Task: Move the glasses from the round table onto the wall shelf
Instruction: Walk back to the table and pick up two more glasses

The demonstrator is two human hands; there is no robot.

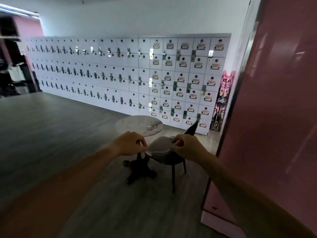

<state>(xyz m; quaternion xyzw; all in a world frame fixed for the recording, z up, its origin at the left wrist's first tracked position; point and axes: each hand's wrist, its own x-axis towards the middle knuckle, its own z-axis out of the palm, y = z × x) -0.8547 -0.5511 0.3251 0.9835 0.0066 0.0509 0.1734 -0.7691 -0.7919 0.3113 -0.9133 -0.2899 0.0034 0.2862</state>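
Observation:
A round glass table (130, 125) on a black pedestal stands a few steps ahead. A small dark blurred shape on its right side looks like the glasses (153, 126). My left hand (130, 144) and my right hand (186, 146) are raised side by side in front of the table's near edge, short of the glasses. Both have fingers curled with thumb and forefinger pinched, and nothing shows in either. No wall shelf is in view.
A grey chair (164, 155) with a dark backrest stands between my hands and the table, on thin black legs. White lockers (120, 73) line the far wall. A pink wall panel (274, 117) is close on my right. Open wooden floor (51, 134) spreads to the left.

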